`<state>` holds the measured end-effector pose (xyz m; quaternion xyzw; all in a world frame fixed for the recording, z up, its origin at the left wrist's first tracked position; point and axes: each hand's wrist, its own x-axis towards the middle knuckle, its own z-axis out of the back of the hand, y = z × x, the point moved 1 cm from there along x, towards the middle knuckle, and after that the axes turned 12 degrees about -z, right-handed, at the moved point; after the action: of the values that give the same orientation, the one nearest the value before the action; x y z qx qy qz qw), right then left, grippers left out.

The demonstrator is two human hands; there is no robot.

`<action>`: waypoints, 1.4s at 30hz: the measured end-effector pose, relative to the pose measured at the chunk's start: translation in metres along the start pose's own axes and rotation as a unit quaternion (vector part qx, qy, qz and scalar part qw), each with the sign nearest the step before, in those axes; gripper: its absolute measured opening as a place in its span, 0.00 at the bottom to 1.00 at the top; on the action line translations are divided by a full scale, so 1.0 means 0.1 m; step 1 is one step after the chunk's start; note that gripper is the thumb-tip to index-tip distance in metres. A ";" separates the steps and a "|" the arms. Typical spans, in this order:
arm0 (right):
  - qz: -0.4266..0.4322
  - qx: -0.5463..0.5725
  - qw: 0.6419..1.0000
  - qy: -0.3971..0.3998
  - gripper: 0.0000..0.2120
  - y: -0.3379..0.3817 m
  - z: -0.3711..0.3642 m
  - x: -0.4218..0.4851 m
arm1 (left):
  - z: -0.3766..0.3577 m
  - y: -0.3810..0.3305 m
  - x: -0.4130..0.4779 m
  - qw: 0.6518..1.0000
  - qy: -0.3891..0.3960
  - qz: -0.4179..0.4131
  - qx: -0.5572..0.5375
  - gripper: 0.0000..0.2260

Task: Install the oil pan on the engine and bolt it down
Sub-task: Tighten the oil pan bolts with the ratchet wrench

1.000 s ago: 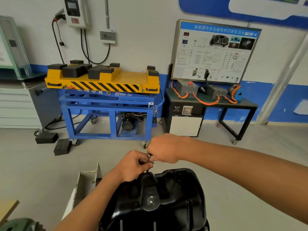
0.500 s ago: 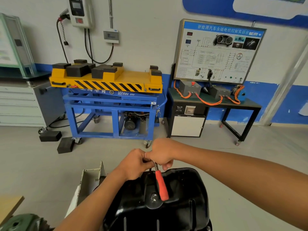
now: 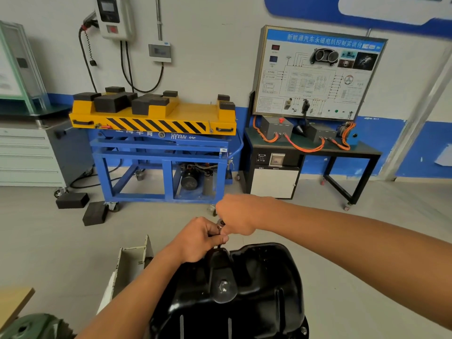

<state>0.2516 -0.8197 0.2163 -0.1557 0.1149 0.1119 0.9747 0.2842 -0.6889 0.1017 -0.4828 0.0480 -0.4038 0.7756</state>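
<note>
Both hands meet at the far rim of the oil pan (image 3: 256, 285). Left hand (image 3: 199, 238) pinches the upright driver shaft (image 3: 218, 246), right hand (image 3: 236, 216) grips its metal head (image 3: 220, 223) just above. Shaft points straight down, likely onto a rim bolt.

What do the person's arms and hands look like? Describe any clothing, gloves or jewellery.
The left forearm and right forearm are bare, with no sleeve in view. The left hand and right hand wear no gloves; no watch, ring or wristband shows.
</note>
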 end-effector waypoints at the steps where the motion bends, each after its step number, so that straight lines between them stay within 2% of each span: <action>1: 0.014 -0.012 1.000 -0.003 0.16 -0.02 0.00 0.00 | 0.00 0.00 0.00 1.000 0.002 0.001 -0.001 0.18; 6: 0.085 -0.071 0.994 -0.020 0.02 -0.07 0.01 -0.04 | 0.00 0.01 0.00 1.000 0.007 0.009 -0.003 0.16; 10: 0.125 -0.133 0.982 -0.039 0.07 -0.06 -0.01 -0.03 | 0.00 -0.01 0.00 1.000 0.006 0.010 -0.007 0.15; 13: 0.124 -0.150 0.980 -0.047 0.05 -0.07 -0.02 -0.03 | 0.00 -0.02 0.00 1.000 0.002 0.007 -0.011 0.14; 16: 0.101 -0.146 0.983 -0.053 0.05 -0.07 -0.01 -0.02 | 0.00 -0.02 0.00 1.000 0.004 0.010 -0.016 0.14; 20: 0.076 -0.096 0.992 -0.038 0.19 -0.09 -0.03 -0.01 | -0.01 0.00 0.01 1.000 0.009 0.010 -0.024 0.15; 22: 0.061 -0.065 0.995 -0.048 0.21 -0.09 -0.04 0.00 | -0.01 -0.01 0.00 1.000 0.008 0.011 -0.027 0.13; 28: -0.032 0.034 0.997 -0.061 0.23 -0.01 -0.14 0.02 | 0.00 -0.02 0.00 1.000 0.011 0.005 -0.016 0.14; 33: -0.089 0.108 0.987 -0.078 0.26 0.03 -0.21 0.02 | 0.00 -0.07 0.00 1.000 0.005 -0.012 0.000 0.23; 37: -0.108 0.148 0.983 -0.030 0.28 0.04 -0.23 0.03 | 0.00 -0.04 0.01 1.000 -0.002 -0.012 0.009 0.22; 39: -0.104 0.139 0.985 -0.009 0.26 0.05 -0.20 0.03 | 0.00 -0.01 0.01 1.000 -0.014 -0.004 0.008 0.21; 42: -0.115 0.118 0.986 -0.036 0.19 0.05 -0.13 0.01 | -0.01 -0.02 0.00 0.999 -0.033 -0.005 0.017 0.19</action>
<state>0.2488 -0.8188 0.2021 -0.0474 0.0731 -0.0098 0.9961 0.2830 -0.6900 0.1029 -0.4830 0.0130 -0.3920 0.7828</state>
